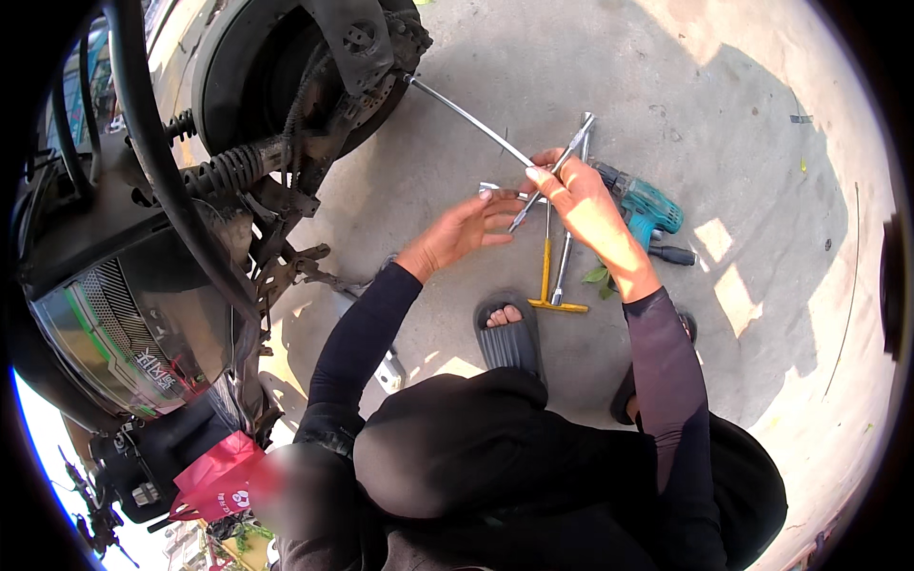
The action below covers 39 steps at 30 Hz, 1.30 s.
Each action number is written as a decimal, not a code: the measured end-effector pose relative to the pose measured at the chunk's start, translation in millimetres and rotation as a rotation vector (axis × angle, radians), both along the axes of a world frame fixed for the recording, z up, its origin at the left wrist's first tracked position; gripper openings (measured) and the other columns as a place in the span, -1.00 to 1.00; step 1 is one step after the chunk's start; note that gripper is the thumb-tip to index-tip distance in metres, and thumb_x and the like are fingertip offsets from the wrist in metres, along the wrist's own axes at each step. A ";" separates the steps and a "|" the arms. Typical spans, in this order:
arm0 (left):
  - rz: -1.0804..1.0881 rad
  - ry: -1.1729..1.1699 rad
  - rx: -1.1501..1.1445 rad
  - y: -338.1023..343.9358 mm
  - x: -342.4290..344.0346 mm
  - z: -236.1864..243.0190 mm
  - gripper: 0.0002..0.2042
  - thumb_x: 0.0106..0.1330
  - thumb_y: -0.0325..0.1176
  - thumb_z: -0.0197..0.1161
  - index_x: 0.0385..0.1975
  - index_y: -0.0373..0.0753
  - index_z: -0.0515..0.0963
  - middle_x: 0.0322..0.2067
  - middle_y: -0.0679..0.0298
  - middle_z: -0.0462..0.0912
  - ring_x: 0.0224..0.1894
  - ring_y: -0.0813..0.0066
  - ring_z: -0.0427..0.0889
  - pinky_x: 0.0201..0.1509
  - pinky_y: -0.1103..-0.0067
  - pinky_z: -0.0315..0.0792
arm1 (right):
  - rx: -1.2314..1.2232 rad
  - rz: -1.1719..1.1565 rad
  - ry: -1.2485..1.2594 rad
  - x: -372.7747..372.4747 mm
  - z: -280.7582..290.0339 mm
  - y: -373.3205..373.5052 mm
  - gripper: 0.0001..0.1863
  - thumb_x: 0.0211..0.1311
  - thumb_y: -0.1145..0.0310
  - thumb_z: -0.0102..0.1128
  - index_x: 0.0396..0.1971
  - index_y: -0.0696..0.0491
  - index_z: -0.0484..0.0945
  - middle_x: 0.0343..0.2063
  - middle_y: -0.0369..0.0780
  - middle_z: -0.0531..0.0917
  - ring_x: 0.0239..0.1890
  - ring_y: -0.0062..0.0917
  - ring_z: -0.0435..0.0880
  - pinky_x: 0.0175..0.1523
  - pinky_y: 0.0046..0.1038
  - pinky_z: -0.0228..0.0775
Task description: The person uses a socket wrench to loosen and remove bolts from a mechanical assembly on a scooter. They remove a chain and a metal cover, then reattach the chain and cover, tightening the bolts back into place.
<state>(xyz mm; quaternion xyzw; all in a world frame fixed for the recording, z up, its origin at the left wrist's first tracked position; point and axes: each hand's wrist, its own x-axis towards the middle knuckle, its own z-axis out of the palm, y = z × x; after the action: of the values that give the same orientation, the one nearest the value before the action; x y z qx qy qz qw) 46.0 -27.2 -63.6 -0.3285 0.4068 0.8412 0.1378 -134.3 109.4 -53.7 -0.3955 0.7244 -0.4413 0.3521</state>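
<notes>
Wheel [217, 90] upper left. T-handle wrench [466, 117] spans to its edge, length likely giving reach. Drill [650, 205] lying on ground [752, 143]. Right hand [583, 193]: fingers clenched round crossbar [570, 145], probably for leverage. Left hand [449, 236]: fingers spread, contact unclear.

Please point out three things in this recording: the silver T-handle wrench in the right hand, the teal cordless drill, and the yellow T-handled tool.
Silver T-handle wrench [471, 122]: head view, on its long shaft.
Teal cordless drill [652, 204]: head view, on its housing.
Yellow T-handled tool [546, 271]: head view, on its yellow stem.
</notes>
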 end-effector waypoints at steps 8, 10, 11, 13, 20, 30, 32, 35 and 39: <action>-0.045 -0.240 -0.337 -34.4 -90.1 27.6 -0.49 0.59 0.00 -0.22 0.13 -0.37 0.36 0.15 -0.04 0.53 0.07 0.25 0.62 0.11 0.41 0.52 | -0.089 -0.097 0.895 22.3 -0.8 12.4 -0.41 0.11 0.51 0.19 0.22 0.16 0.41 0.18 0.01 0.48 0.25 -0.15 0.45 0.19 -0.26 0.42; 0.035 -0.247 -0.352 -34.1 -82.1 30.4 -0.61 0.61 -0.07 -0.23 -0.06 -0.28 0.42 0.00 0.04 0.63 -0.06 0.34 0.68 -0.07 0.52 0.55 | -0.070 -0.531 0.531 25.4 8.7 21.2 -0.39 0.15 0.55 0.15 0.27 0.24 0.33 0.27 0.08 0.36 0.31 -0.12 0.38 0.34 -0.25 0.25; 0.056 -0.239 -0.344 -28.4 -83.7 29.0 -0.63 0.62 -0.11 -0.24 -0.16 -0.24 0.45 -0.07 0.07 0.68 -0.12 0.39 0.71 -0.15 0.57 0.56 | 0.077 -0.706 0.238 21.4 1.0 26.6 -0.44 0.24 0.46 0.20 0.24 0.25 0.34 0.19 0.03 0.47 0.18 -0.23 0.52 0.11 -0.39 0.44; 0.053 -0.187 -0.333 -25.7 -83.2 27.3 -0.65 0.62 -0.10 -0.24 -0.18 -0.21 0.44 -0.14 0.12 0.68 -0.16 0.48 0.69 -0.21 0.60 0.55 | 0.025 -0.478 -0.344 12.6 -13.3 26.6 -0.57 0.30 0.43 0.20 0.14 0.20 0.42 0.03 -0.05 0.58 -0.08 -0.41 0.60 -0.16 -0.50 0.43; 0.209 -0.126 -0.231 -14.4 -85.6 25.8 -0.72 0.55 -0.13 0.00 -0.22 -0.23 0.46 -0.18 0.12 0.68 -0.22 0.49 0.67 -0.23 0.58 0.60 | -0.209 -0.493 0.324 51.3 -10.1 12.3 -0.75 0.26 0.39 0.13 -0.07 0.03 0.59 -0.18 -0.12 0.69 -0.26 -0.32 0.73 -0.19 -0.41 0.59; 0.121 0.014 -0.200 -25.9 -76.5 17.8 -0.63 0.57 -0.19 -0.06 0.10 -0.40 0.39 -0.14 0.17 0.68 -0.11 0.43 0.65 0.08 0.42 0.52 | -0.160 -0.516 -1.372 42.6 -33.6 6.0 -0.51 0.45 -0.02 -0.05 -0.13 0.16 0.60 -0.30 -0.16 0.69 -0.41 -0.45 0.67 -0.33 -0.45 0.49; 0.142 0.084 -0.120 -26.7 -79.1 18.8 -0.66 0.56 -0.21 -0.06 0.07 -0.38 0.40 -0.13 0.17 0.68 -0.10 0.41 0.65 0.09 0.42 0.52 | -0.271 -0.454 -1.396 38.2 -27.5 -5.5 -0.63 0.45 0.13 0.05 -0.07 0.14 0.61 -0.24 -0.14 0.69 -0.40 -0.45 0.68 -0.34 -0.45 0.50; 0.172 0.032 -0.147 -34.2 -76.6 9.4 -0.75 0.54 -0.25 0.00 -0.04 -0.30 0.45 -0.13 0.15 0.68 -0.10 0.41 0.65 0.03 0.47 0.56 | -0.043 -0.270 0.650 46.6 -12.8 -1.7 -0.68 0.27 0.45 0.15 0.02 -0.02 0.62 0.00 -0.15 0.64 -0.09 -0.31 0.68 -0.05 -0.35 0.54; 0.260 -0.060 -0.266 -30.3 -79.6 17.3 -0.83 0.51 -0.30 0.06 -0.11 -0.26 0.47 -0.12 0.12 0.68 -0.20 0.47 0.69 -0.10 0.52 0.64 | -0.248 -0.166 0.701 81.8 1.2 40.8 -0.69 0.30 0.17 0.14 -0.12 0.03 0.67 0.12 -0.20 0.60 0.16 -0.23 0.52 0.18 -0.26 0.34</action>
<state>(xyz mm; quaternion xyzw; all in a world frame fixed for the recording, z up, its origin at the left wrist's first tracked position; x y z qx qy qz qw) -33.6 -57.5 -46.3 -0.4185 0.4643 0.7806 -0.0049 -52.5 150.2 -52.6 -0.5022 0.7715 -0.3905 -0.0047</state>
